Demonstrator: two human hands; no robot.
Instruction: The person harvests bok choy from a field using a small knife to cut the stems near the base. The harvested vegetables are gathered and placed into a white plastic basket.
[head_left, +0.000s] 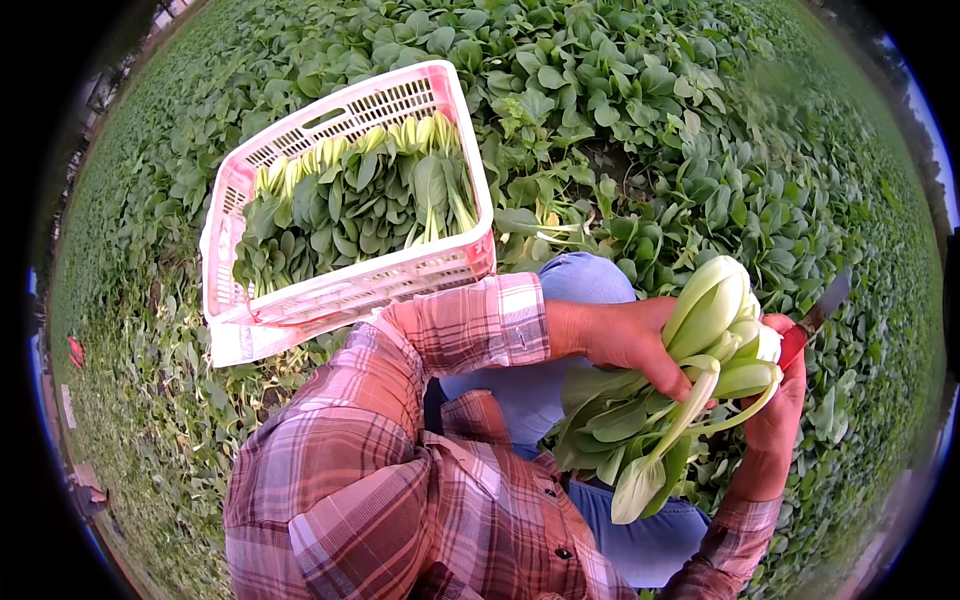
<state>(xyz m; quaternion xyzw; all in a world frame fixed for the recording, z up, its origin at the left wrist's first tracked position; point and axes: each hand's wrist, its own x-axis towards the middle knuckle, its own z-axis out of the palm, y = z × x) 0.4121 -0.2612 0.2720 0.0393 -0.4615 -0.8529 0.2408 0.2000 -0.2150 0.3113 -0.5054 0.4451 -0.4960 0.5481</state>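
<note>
My left hand (634, 337) grips a bunch of bok choy (709, 315) with the thumb across its stalks. The pale stem bases point up and away from me, and the green leaves hang towards my lap. One outer stalk (694, 405) bends away from the bunch and ends in a pale, yellowish leaf (637, 487). In my right hand (776, 409) is a knife (793, 346) with a red handle, its dark blade angled up and outward. That hand is also against the right side of the bunch, its fingers partly hidden behind the stalks.
A pink-and-white slatted plastic crate (360, 281) stands at the left, holding rows of bok choy (352, 202). Cut greens (551, 229) lie on the ground beyond my knee (589, 277). Dense leafy plants (570, 67) surround me. A small red object (76, 351) lies far left.
</note>
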